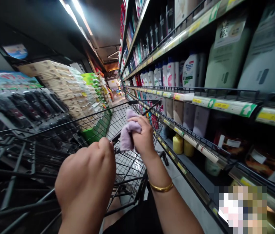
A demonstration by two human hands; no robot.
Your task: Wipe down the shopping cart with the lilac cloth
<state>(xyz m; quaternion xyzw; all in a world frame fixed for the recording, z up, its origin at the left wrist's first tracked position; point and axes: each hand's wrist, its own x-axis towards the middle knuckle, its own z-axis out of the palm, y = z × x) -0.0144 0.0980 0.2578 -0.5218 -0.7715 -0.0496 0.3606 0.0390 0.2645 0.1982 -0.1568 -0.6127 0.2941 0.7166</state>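
Note:
My right hand (143,136) is closed round a crumpled light purple cloth (127,138), held against a dark bar of the shopping cart. The bar passes behind the cloth. To the left and nearer to me, my left hand (88,172) makes a fist, its back turned to me. The same bar comes out beside its knuckles, so it grips the black wire shopping cart (125,110); its fingertips are hidden. A gold bangle (161,186) circles my right wrist. Through the mesh of the basket I see the tiled floor.
On the right, a tall shelf (200,100) holds shampoo bottles (191,70) and yellow jars (177,143). Stacked goods (54,87) and hanging black packs (27,104) line the left. More dark cart frames (12,182) stand at lower left. The aisle runs ahead.

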